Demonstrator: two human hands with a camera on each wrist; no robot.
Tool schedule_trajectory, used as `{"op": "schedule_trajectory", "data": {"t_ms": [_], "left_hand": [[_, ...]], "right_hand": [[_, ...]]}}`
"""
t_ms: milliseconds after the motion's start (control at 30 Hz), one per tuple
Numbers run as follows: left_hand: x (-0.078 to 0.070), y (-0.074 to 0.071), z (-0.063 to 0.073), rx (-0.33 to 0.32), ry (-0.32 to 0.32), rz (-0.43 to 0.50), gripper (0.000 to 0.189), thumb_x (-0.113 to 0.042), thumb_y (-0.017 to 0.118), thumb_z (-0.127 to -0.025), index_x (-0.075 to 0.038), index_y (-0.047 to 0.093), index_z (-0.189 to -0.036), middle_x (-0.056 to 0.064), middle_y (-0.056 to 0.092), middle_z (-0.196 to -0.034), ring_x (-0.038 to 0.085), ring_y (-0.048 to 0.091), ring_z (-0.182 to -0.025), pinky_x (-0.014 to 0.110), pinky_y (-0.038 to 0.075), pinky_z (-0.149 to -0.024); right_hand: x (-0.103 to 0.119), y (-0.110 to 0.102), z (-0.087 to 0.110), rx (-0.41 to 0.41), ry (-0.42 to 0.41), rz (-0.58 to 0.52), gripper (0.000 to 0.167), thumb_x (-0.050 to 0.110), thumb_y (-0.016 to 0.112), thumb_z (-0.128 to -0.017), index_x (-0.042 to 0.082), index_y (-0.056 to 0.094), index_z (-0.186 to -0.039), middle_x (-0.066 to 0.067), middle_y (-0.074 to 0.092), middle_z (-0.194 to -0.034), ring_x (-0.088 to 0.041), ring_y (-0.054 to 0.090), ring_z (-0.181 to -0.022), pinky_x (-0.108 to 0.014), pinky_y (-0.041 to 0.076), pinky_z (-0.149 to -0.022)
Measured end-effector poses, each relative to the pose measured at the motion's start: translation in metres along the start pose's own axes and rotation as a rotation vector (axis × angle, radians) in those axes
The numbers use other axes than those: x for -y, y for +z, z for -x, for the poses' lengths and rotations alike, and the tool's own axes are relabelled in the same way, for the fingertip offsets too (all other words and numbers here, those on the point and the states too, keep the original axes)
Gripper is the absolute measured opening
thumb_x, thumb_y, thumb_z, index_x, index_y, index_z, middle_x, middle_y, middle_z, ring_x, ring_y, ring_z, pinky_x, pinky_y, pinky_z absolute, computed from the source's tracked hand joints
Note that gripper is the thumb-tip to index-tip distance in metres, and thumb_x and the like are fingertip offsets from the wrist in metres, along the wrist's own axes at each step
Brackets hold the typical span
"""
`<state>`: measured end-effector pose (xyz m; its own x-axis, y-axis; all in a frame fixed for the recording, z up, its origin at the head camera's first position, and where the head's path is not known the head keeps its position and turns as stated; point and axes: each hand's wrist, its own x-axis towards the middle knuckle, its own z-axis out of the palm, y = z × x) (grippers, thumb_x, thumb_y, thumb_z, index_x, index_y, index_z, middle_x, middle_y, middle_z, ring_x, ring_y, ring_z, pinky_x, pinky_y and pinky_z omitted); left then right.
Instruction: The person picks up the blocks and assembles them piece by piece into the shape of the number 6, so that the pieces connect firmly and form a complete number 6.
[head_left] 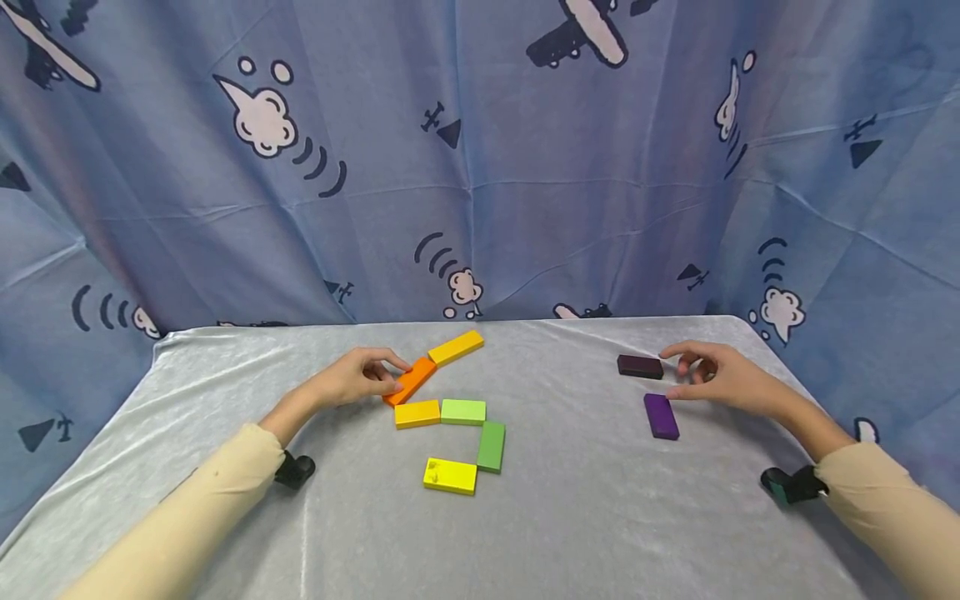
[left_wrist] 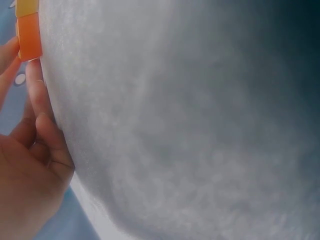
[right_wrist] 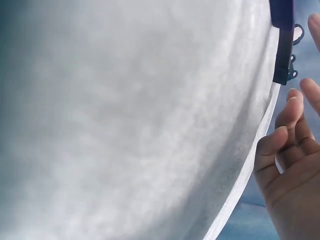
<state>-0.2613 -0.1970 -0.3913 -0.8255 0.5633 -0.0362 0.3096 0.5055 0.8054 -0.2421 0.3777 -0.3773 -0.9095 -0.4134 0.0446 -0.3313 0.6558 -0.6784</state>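
In the head view my left hand [head_left: 358,377] pinches an orange block [head_left: 415,379] between thumb and finger as it lies slantwise on the cloth. The same orange block [left_wrist: 30,37] shows at the upper left of the left wrist view. Its far end meets a yellow-orange block [head_left: 456,348]; below it lies another yellow-orange block [head_left: 417,414]. My right hand [head_left: 712,379] hovers with thumb and fingers spread apart, holding nothing. The thumb tip is right by the end of a purple block [head_left: 662,417], and the index fingertip is near a blackish block [head_left: 640,367].
A light green block [head_left: 463,412], a darker green block [head_left: 491,447] and a bright yellow block [head_left: 450,477] continue the chain in a bend. Grey velvety cloth [head_left: 570,517] covers the table. A blue patterned curtain [head_left: 525,233] stands behind and at both sides.
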Motion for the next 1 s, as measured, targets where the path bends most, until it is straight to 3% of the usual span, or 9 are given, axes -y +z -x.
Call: {"op": "schedule_trajectory", "data": {"t_ms": [467,1000], "left_hand": [[-0.002,0.000,0.001,-0.001,-0.003,0.001,0.027,-0.002,0.069,-0.096,0.000,0.069,-0.123,0.009,0.072,-0.100,0.022,0.060,-0.080,0.035,0.048,-0.068],[0.000,0.000,-0.001,-0.004,-0.012,0.004,0.027,-0.003,0.070,-0.096,0.000,0.069,-0.122,0.008,0.071,-0.098,0.022,0.059,-0.080,0.032,0.047,-0.067]], "right_hand": [[-0.004,0.005,-0.024,0.000,0.046,0.024,0.057,0.025,0.087,-0.083,0.002,0.063,-0.129,-0.014,0.058,-0.097,-0.021,0.052,-0.068,-0.031,0.041,-0.059],[-0.008,0.013,-0.035,-0.054,0.071,0.067,0.043,0.027,0.086,-0.085,0.004,0.071,-0.118,-0.007,0.056,-0.090,-0.021,0.051,-0.077,-0.032,0.040,-0.065]]}}
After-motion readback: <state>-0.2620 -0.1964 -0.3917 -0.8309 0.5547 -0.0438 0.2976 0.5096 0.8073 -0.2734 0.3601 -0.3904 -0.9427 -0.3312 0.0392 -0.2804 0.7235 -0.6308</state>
